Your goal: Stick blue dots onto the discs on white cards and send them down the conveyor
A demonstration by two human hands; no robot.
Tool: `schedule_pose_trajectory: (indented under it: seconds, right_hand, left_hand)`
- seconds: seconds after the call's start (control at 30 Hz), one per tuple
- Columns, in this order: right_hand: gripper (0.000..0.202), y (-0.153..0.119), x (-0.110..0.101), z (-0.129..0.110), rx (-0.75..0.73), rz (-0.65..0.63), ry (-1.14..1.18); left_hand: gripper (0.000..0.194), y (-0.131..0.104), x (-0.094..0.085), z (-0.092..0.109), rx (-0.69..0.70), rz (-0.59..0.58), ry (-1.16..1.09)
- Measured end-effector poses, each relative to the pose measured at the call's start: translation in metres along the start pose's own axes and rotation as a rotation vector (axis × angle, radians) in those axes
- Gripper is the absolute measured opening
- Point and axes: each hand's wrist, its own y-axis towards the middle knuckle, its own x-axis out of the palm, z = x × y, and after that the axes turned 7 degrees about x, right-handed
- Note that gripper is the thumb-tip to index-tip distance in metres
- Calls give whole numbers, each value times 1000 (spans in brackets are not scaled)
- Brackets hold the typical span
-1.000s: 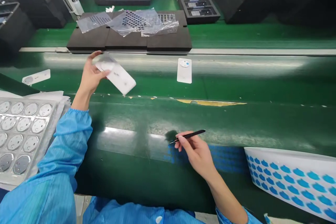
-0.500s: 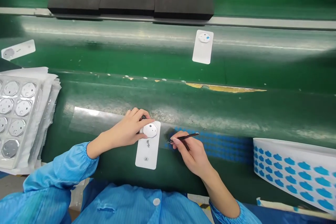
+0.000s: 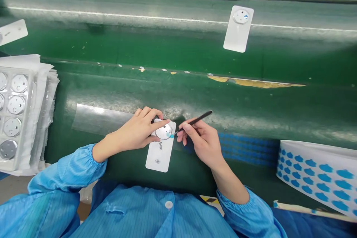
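A white phone back cover (image 3: 160,153) lies on the green bench in front of me, its round camera ring (image 3: 164,131) at the far end. My left hand (image 3: 139,132) presses on the cover's top, fingers around the ring. My right hand (image 3: 198,142) grips black tweezers (image 3: 195,120) whose tip carries a small blue sticker (image 3: 172,136) right at the ring's right edge.
A sheet of blue stickers (image 3: 318,173) curls at the right. A clear tray of octagonal lens parts (image 3: 15,113) sits at the left. On the conveyor belt lie another white cover (image 3: 238,29) and a third cover (image 3: 12,32) at the far left.
My left hand brought the white cover down from the belt onto the bench and holds it. My right hand moved the tweezers from the sticker strip to the ring with a blue sticker.
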Motion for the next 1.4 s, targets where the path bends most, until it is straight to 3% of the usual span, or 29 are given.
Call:
schedule_pose_trajectory:
  seconds: [0.27, 1.23, 1.4]
  right_hand:
    - [43, 18, 8, -7, 103, 6, -8]
    - [32, 15, 7, -2, 49, 6, -64]
    - [30, 15, 7, 2, 31, 0, -66]
  left_hand:
    - [55, 0, 4, -2, 22, 1, -3]
    - [51, 2, 4, 0, 22, 31, -16]
    - [34, 0, 1, 1, 60, 28, 45]
